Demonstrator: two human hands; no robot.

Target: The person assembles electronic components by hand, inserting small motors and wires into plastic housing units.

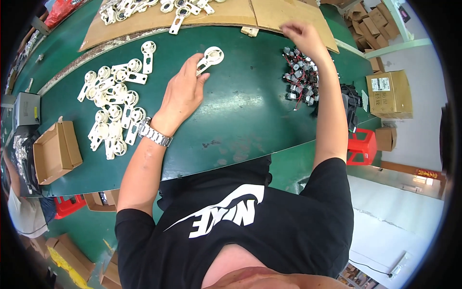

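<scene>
My left hand (183, 94), with a metal-band watch on its wrist, grips a white plastic part (213, 56) by its flat stem. The part's round ring end points away from me, over the green table. Further right, my right hand (306, 39) is raised near the front edge of a cardboard sheet, thumb and fingers pinched together. Anything between those fingers is too small to make out. Just below that hand lies a heap of small grey-and-black components with red and black wires (299, 72), partly covered by my right forearm. Several similar white parts (115, 91) lie scattered left of my left hand.
More white parts (180, 12) with dark centres lie on the cardboard sheet (231, 18) at the back. A small pale block (250, 32) sits at its edge. An open cardboard box (57, 151) stands at the left; a red stool (362, 147) and carton (390, 94) are at the right.
</scene>
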